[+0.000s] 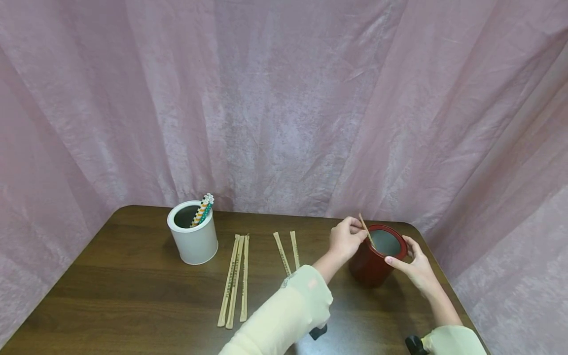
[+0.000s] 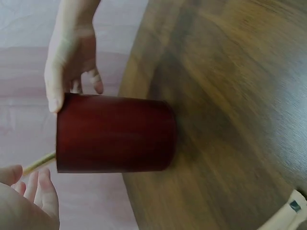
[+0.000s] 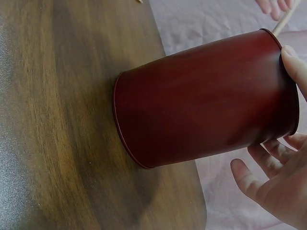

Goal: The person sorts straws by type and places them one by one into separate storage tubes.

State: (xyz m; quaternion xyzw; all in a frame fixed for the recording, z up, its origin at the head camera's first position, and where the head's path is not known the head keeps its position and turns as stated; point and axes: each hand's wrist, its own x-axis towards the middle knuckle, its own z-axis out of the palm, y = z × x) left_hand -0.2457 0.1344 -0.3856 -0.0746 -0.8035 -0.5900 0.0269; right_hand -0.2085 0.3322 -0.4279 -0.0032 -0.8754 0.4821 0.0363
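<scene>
Sleeves: pale, soft cloth, the left sleeve (image 1: 290, 308) slanting across the surface (image 1: 133, 296), the right sleeve (image 1: 457, 340) at the near edge of view.
Surface: dark brown, streaked with wood grain, rounded at the far corners, shiny in patches.
Three sticks (image 1: 234, 283): slim, flat-looking, tan like paper, with dark print along them; two lie close together, the third just beside.
Two sticks (image 1: 281, 251): same tan make, apart from each other, their near ends hidden by the left sleeve.
Right hand (image 1: 417, 268): grip fitted over the rim of the red can (image 1: 370, 268), thumb on the near side, fingers around the other.
Red can: a smooth, deep red cylinder with a raised rim and grey inside, standing upright on the surface.
Left hand (image 1: 346, 240): narrow grip, thumb and fingertips pinching a thin tan stick (image 1: 365, 227).
Pinched stick: tilted, lower end in the red can's mouth, upper end above the rim.
White can (image 1: 195, 246): upright smooth cylinder, broad round rim, dark inside; patterned sticks (image 1: 201, 211) with white flower-like tops lean in it.
Curtain (image 1: 275, 108): pink, crushed velvety sheen, hanging in long folds.
</scene>
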